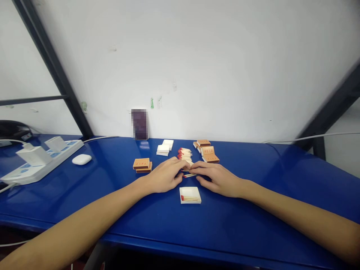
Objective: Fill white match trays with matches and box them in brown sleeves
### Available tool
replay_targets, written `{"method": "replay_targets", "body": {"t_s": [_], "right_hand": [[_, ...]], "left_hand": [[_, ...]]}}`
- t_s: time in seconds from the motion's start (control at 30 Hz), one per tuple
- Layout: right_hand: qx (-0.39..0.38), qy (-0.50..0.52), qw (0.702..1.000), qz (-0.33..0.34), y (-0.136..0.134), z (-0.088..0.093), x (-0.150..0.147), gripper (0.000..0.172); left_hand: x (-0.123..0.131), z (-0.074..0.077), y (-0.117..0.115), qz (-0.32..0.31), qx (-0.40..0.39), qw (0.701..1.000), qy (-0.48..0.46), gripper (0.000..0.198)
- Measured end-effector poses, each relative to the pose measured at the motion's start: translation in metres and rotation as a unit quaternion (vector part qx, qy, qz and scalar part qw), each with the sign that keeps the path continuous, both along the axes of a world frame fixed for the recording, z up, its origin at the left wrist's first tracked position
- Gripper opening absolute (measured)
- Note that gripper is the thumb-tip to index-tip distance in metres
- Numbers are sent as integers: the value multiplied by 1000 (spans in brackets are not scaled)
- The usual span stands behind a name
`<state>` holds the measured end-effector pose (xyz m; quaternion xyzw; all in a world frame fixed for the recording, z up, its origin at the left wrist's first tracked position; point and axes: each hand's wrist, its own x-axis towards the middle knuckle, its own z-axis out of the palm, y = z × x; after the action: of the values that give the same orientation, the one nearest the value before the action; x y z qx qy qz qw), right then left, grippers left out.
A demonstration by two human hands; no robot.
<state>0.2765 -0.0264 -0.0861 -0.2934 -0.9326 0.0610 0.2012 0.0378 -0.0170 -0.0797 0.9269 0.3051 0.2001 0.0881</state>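
Blue tabletop (pixel 253 210): left hand (pixel 164 176) and right hand (pixel 218 180) pinch red-tipped wooden matches (pixel 189 174) beside the loose pile (pixel 185 153); small white cardboard tray (pixel 191 191) holds only a few.

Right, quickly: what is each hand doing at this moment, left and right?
Left hand: fingers bent, touching the loose red-tipped wooden matchsticks; grip cannot be told.
Right hand: fingertips on the same matchsticks; grip cannot be told.
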Motion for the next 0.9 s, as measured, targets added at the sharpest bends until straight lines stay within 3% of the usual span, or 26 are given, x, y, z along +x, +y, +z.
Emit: {"method": "replay_targets", "body": {"t_s": [0.33, 0.6, 0.9], "right_hand": [[7, 18, 1000, -5, 1, -2, 0, 31], [13, 28, 1000, -2, 2, -3, 1, 31], [16, 33, 999, -2, 2, -4, 2, 30]], "left_hand": [[0, 1, 1, -10, 11, 1000, 1, 33], [1, 7, -2, -16, 26, 999, 15, 28], [0, 3, 0, -13, 31, 999, 21, 28]]}}
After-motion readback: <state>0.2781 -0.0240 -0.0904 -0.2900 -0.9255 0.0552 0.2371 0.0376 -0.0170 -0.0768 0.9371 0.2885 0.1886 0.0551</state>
